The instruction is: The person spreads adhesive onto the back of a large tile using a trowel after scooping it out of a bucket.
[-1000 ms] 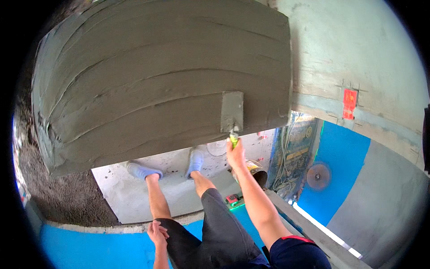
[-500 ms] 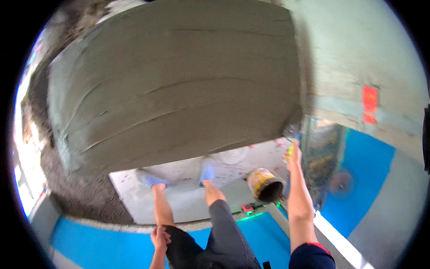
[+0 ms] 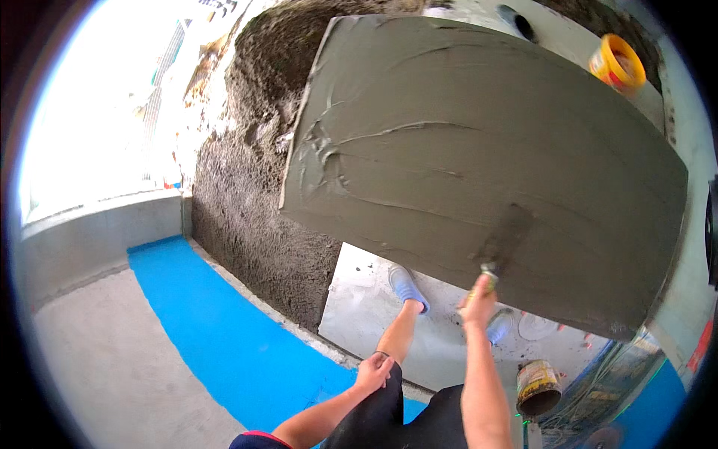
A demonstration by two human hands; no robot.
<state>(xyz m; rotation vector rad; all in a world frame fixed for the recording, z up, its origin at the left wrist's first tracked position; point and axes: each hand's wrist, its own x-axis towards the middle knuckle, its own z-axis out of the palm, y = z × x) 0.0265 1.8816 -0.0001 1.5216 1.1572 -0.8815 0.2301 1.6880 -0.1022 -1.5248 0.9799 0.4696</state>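
Observation:
My right hand (image 3: 477, 303) is closed round the yellowish-green handle of a trowel (image 3: 508, 236). Its flat dark blade lies against the wet grey mortar (image 3: 419, 179), near the slab's front edge. Smooth mortar covers a broad rectangle, with curved ridges and rougher lumps toward its left end. My left hand (image 3: 374, 372) rests at my left knee by the hem of my dark shorts (image 3: 366, 415). Its fingers are curled, and nothing shows in them.
My feet, in blue-grey clogs (image 3: 407, 288), stand on a pale board (image 3: 359, 295). A stained bucket (image 3: 538, 385) is at lower right, a yellow bucket (image 3: 619, 63) at far right. Rough wet mortar (image 3: 254, 224) lies left, bordered by a blue floor strip (image 3: 239, 329).
My right hand has brought the trowel from the slab's right front corner leftward onto the mortar. The view has swung left, bringing in the yellow bucket and more blue floor. My left hand stays at the knee.

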